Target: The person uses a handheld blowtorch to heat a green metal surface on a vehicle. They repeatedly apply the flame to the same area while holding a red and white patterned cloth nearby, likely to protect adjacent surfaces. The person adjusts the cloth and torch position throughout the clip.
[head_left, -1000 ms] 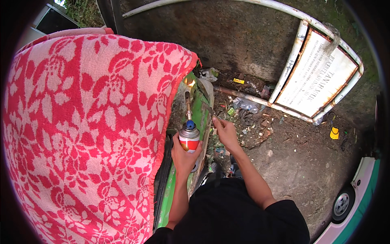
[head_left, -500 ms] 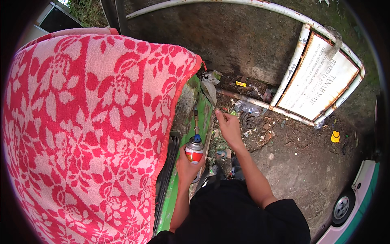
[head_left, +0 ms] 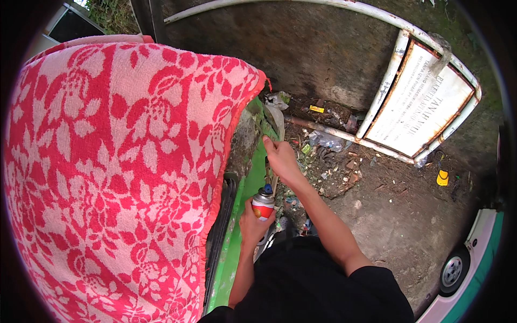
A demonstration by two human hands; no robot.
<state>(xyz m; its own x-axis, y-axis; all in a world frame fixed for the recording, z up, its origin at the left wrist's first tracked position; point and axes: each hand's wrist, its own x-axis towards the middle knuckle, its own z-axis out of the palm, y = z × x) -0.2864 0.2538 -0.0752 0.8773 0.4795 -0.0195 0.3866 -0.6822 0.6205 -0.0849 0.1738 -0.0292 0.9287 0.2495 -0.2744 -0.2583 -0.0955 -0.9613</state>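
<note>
The left hand (head_left: 253,223) grips the gas torch (head_left: 263,206) beside the green panel (head_left: 249,185), its nozzle (head_left: 267,171) forward, probably for safety, and whether the right hand (head_left: 281,159) ahead of it pinches anything, I cannot tell.

A single wide fisheye view from the person's head, steeply downward, near above both hands (head_left: 252,223) (head_left: 281,160).

one torch canister (head_left: 263,209), two grips (head_left: 251,226) (head_left: 283,161), one floral blanket (head_left: 118,177), one white sign (head_left: 423,105), one wheel (head_left: 453,272)
</note>
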